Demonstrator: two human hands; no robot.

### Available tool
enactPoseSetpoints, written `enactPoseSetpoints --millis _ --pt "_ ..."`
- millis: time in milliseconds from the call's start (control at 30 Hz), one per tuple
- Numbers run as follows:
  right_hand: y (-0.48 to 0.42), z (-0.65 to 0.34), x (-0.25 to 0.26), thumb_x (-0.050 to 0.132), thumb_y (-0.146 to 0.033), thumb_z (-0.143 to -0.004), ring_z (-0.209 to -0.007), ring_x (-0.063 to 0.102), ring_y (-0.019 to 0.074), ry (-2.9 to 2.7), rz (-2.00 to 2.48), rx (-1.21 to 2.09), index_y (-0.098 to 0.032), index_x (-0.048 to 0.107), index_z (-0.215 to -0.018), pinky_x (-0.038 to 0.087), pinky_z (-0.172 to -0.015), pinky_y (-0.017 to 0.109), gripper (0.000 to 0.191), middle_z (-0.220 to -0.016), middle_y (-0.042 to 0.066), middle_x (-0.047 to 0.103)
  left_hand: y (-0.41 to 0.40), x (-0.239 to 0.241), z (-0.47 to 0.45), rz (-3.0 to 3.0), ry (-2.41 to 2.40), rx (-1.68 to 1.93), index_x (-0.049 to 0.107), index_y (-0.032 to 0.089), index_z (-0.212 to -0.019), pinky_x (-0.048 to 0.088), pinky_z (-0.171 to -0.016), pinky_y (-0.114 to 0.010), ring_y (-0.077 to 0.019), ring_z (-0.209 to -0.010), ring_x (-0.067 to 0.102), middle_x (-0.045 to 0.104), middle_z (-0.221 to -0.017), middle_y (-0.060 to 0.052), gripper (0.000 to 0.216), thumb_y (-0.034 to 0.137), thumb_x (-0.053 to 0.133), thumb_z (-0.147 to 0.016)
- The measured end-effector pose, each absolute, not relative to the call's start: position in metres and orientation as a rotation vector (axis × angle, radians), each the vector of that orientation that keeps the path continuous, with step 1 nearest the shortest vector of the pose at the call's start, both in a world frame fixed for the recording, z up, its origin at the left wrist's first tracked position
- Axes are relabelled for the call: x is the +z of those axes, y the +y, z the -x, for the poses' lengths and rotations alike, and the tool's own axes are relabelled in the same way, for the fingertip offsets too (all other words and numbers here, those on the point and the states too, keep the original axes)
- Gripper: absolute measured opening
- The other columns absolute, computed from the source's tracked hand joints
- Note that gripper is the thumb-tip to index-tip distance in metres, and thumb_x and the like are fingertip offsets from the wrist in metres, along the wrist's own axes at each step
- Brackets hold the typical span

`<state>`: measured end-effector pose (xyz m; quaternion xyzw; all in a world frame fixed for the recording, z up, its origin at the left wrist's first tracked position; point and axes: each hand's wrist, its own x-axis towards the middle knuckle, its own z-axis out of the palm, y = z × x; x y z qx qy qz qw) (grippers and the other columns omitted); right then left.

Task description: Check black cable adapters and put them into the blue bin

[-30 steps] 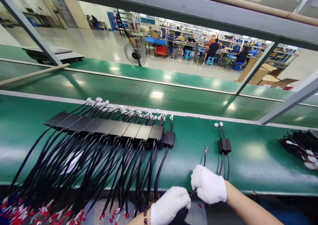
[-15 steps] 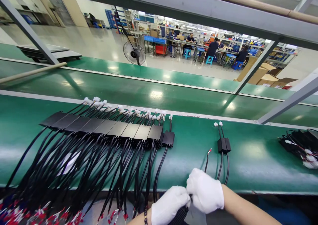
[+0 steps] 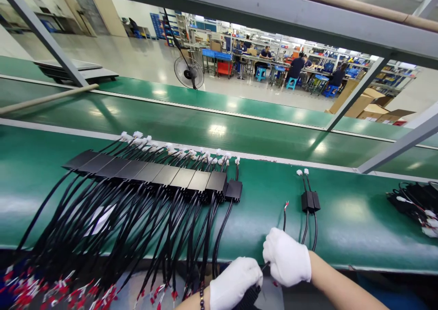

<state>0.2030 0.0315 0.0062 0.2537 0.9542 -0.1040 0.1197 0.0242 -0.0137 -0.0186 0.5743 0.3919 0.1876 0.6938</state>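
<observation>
My left hand [image 3: 235, 280], in a white glove, is closed on a black ribbed module [image 3: 249, 298] at the bottom edge of the view. My right hand [image 3: 286, 257], gloved too, grips a black cable [image 3: 284, 221] in a fist just to the right. A short stretch of the cable shows between the two hands, and its red-and-white wire end points up beyond my right fist. Left of the hands, a long row of black modules [image 3: 166, 175] lies side by side, with white connectors behind and cables hanging off the front edge.
Two small black modules [image 3: 310, 201] lie right of my hands on the green bench [image 3: 267, 187]. Further right is a pile of black cabled parts [image 3: 414, 205]. A grey frame post [image 3: 398, 139] rises at the right. People sit at benches beyond a fan [image 3: 189, 73].
My right hand has moved slightly up and right, away from my left, so more cable shows between them. The whole view has shifted a little.
</observation>
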Motion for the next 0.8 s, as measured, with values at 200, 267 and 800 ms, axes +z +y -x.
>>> enactPoseSetpoints --millis 200,267,800 --pt "0.026 -0.204 0.005 0.046 -0.026 -0.065 -0.056 0.050 0.0193 2.799 -0.767 -0.281 -0.016 0.063 -0.064 0.027 -0.058 0.034 0.020 -0.063 0.010 0.063 -0.020 -0.028 -0.030 -0.895 0.793 0.431 0.052 0.017 -0.054 0.033 -0.052 -0.024 -0.0114 -0.052 0.041 0.046 -0.052 0.001 0.025 0.036 0.048 -0.069" --pt "0.022 -0.201 0.006 0.046 -0.031 -0.069 -0.054 0.049 0.0190 2.818 -0.718 -0.301 -0.016 0.063 -0.065 0.026 -0.057 0.034 0.023 -0.063 0.010 0.063 -0.022 -0.029 -0.031 -0.831 0.798 0.414 0.053 0.016 -0.052 0.032 -0.050 -0.024 -0.0108 -0.049 0.040 0.044 -0.050 0.001 0.022 0.032 0.048 -0.066" --pt "0.027 -0.213 0.020 0.044 -0.019 -0.065 -0.063 0.050 0.0192 2.759 -0.865 -0.309 -0.016 0.061 -0.067 0.028 -0.061 0.033 0.017 -0.069 0.008 0.063 -0.016 0.007 -0.033 -1.692 1.245 0.254 0.048 0.018 -0.062 0.036 -0.073 -0.029 -0.0164 -0.078 0.050 0.056 -0.078 -0.002 0.013 0.021 0.043 -0.074"
